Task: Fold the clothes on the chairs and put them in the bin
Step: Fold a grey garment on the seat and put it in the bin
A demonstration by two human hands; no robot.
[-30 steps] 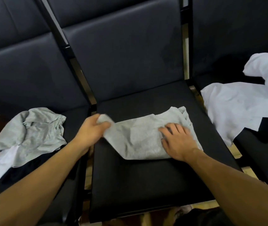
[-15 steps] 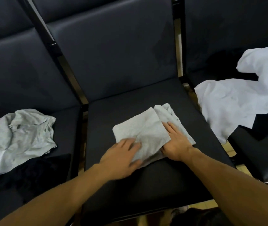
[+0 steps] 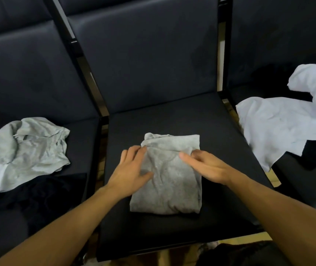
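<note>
Fingers of the left hand (image 3: 132,167) lie straight and slightly apart, flat on the left edge of the folded grey garment (image 3: 167,179); the right hand (image 3: 205,166) presses its right edge, fingers extended. Half a second ago the cloth lay askew, one flap open; now it forms a squared packet on the middle chair seat (image 3: 220,131). Bare seat rings the packet.

The gray shirt (image 3: 167,181) is looking like soft, wrinkly cloth; the chair (image 3: 172,116) is looking smooth, matt, leathery.
</note>
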